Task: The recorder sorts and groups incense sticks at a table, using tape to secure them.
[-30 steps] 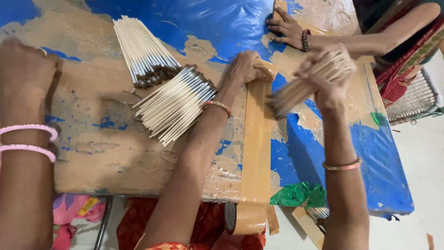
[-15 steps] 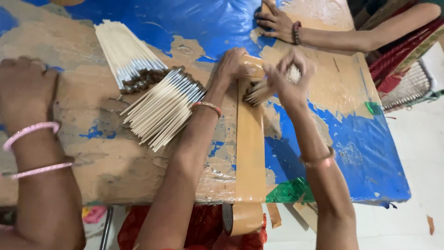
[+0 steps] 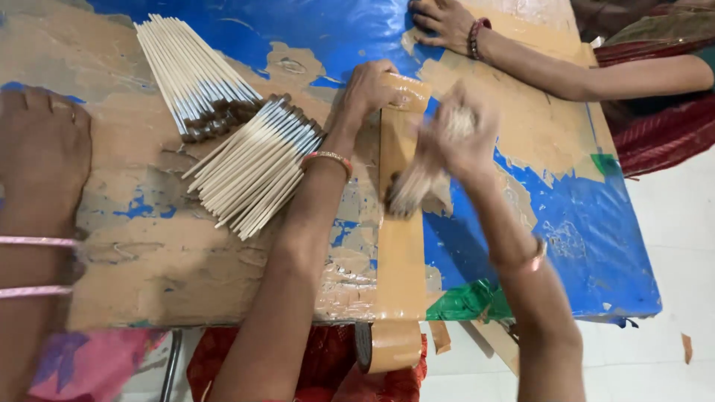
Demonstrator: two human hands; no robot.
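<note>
On the blue table (image 3: 581, 246), left hand (image 3: 372, 85) pressing flat on brown tape strip (image 3: 398, 246), right hand (image 3: 462, 134) beside it, blurred, clenched around stick bundle (image 3: 417, 186).

Her right hand (image 3: 458, 141), blurred, grips a stick bundle (image 3: 417, 186) over the brown tape strip (image 3: 400, 246); her left hand (image 3: 369, 89) presses the strip's far end.

Head view, steeply down, close over table (image 3: 149, 298)

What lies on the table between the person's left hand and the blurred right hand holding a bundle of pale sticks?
In the head view, a strip of brown tape runs between left hand and right hand, which grips the stick bundle.
</note>
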